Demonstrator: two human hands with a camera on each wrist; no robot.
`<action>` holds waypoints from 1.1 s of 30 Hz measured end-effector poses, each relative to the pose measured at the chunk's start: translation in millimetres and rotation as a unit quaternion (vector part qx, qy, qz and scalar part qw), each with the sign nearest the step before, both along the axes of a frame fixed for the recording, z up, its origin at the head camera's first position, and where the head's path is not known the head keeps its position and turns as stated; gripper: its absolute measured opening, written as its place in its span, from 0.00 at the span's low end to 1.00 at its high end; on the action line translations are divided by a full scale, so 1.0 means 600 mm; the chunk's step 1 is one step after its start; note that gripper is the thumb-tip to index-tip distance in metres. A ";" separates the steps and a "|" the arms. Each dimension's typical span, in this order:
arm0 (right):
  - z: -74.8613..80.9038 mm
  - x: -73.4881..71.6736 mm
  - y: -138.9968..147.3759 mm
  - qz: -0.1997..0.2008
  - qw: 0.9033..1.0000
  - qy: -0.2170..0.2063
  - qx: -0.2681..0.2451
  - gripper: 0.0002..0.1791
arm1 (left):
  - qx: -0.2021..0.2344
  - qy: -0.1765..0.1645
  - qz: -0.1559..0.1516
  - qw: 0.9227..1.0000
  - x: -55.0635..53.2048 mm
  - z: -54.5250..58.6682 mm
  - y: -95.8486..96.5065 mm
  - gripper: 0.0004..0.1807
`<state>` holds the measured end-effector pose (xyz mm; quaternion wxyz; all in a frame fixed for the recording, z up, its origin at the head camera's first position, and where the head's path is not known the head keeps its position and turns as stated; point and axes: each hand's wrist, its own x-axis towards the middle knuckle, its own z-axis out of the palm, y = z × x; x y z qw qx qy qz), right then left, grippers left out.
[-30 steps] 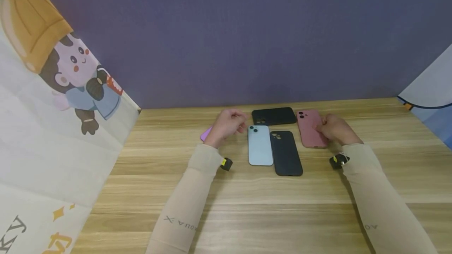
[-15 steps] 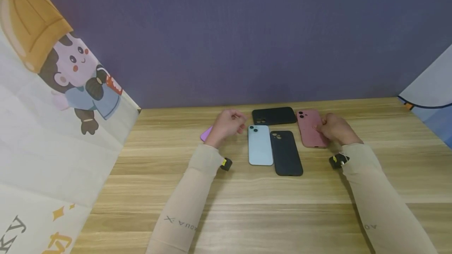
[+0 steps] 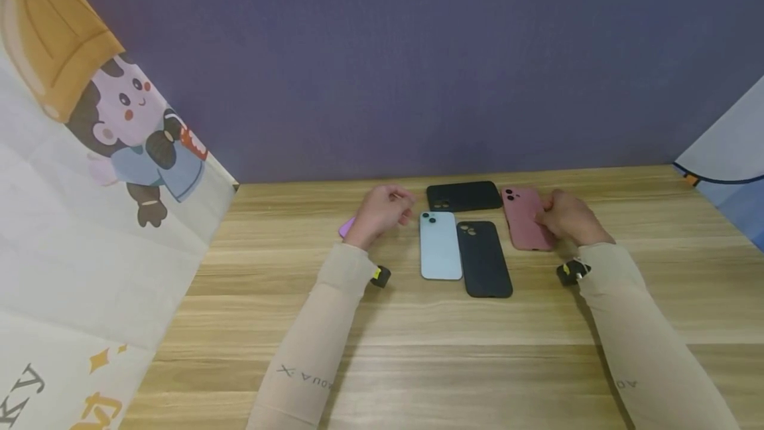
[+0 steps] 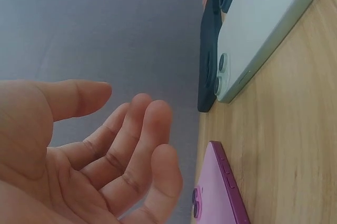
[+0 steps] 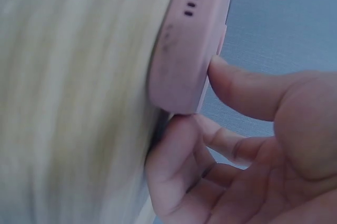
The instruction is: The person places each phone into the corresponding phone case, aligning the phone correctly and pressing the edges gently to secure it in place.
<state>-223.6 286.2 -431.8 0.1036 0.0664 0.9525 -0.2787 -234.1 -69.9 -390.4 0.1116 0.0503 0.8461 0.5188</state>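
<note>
My right hand [image 3: 570, 217] pinches the right edge of a pink phone [image 3: 525, 221] at the back right, its camera side up. In the right wrist view the thumb [image 5: 247, 90] lies against the phone's back, with curled fingers at the opposite side. Nothing is held in my left hand [image 3: 384, 210], which hovers with loosely bent fingers over the back left. A purple phone [image 4: 218, 192] lies below that hand, mostly hidden by it in the head view. To its right lies a pale blue phone [image 3: 440, 247], camera side up.
A black phone case [image 3: 485, 261] lies to the right of the pale blue phone, and another black case [image 3: 464, 196] lies sideways behind them. The wooden table [image 3: 418, 363] ends at a dark blue wall panel [image 3: 418, 65]. A cartoon-printed cloth [image 3: 71, 237] hangs at the left.
Almost nothing differs. The left hand has drifted very slightly left, and the right hand keeps its grip on the pink phone with only a tiny shift.
</note>
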 end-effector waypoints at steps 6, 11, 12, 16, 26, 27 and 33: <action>0.008 0.000 0.002 0.017 1.000 -0.004 0.001 0.15 | 0.002 0.017 0.003 1.000 -0.001 0.004 -0.006 0.11; 0.018 0.000 -0.002 0.017 1.000 -0.012 -0.007 0.14 | 0.008 0.032 -0.006 0.999 0.001 0.007 -0.013 0.13; 0.019 0.000 -0.003 0.018 1.000 -0.009 -0.010 0.14 | 0.010 0.034 -0.006 0.999 0.001 0.007 -0.014 0.13; 0.031 0.003 -0.009 0.027 0.999 0.011 -0.019 0.16 | 0.022 0.031 -0.004 0.999 0.002 0.008 -0.019 0.13; 0.059 0.014 -0.035 0.051 0.998 0.023 -0.022 0.21 | -0.013 0.035 0.018 0.999 0.001 0.012 -0.024 0.09; 0.060 0.014 -0.038 0.057 0.998 0.027 -0.020 0.21 | -0.028 0.040 0.023 0.999 0.001 0.014 -0.025 0.08; 0.060 0.012 -0.057 0.117 0.992 0.049 -0.007 0.26 | -0.107 0.063 0.049 0.991 0.000 0.019 -0.025 0.07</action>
